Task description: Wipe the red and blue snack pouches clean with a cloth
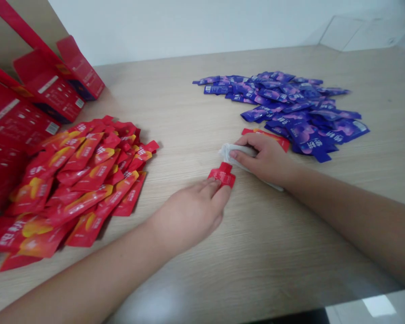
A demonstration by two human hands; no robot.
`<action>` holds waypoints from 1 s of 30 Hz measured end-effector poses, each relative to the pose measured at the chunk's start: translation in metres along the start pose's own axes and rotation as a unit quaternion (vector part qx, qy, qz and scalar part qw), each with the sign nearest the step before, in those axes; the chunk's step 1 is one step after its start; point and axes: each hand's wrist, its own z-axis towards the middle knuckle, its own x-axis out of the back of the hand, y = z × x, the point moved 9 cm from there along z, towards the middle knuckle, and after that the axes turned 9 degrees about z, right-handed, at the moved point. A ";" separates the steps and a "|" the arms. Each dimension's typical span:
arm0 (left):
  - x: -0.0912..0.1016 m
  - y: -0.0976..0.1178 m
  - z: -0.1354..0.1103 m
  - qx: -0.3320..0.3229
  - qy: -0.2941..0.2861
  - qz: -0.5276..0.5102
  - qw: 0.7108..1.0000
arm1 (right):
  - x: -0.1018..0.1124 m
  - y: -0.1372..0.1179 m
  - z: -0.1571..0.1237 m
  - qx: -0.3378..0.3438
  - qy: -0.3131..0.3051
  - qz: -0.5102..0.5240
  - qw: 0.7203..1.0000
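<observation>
My left hand (192, 213) is closed on a small red pouch (224, 175) at the middle of the table. The pouch's narrow spout end points away from me, and my fingers hide its lower part. Just to the right, my right hand (265, 155) grips a folded white cloth or tissue (238, 157); which of the two I cannot tell. Its bunched end sits close to the pouch's spout, and its other end shows below my wrist. Behind my right hand lies another red and orange pouch (278, 138), partly covered by the hand.
A heap of red and yellow pouches (87, 180) lies on the left, in front of upright red boxes (54, 85). Toward the back right spreads a pile of purple pouches (283, 99). The wooden table (175, 99) meets a white wall (195, 27) at the back.
</observation>
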 end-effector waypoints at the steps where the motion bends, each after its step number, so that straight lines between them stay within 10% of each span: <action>1: 0.002 0.000 -0.003 0.010 -0.015 0.012 1.000 | 0.000 0.001 0.000 -0.003 -0.002 0.002 1.000; 9: 0.051 -0.064 -0.055 0.234 0.073 -0.078 0.966 | 0.000 0.009 -0.003 -0.035 -0.003 -0.011 0.999; 17: 0.107 -0.224 -0.203 0.560 0.301 0.044 0.771 | -0.002 0.007 -0.003 -0.027 -0.008 -0.009 1.000; 23: 0.071 -0.291 -0.189 0.495 0.109 0.074 0.859 | -0.006 0.003 -0.004 -0.004 -0.022 -0.015 1.000; 30: 0.091 -0.235 -0.144 0.406 0.123 0.112 0.898 | -0.034 -0.026 -0.017 0.154 -0.123 -0.094 0.976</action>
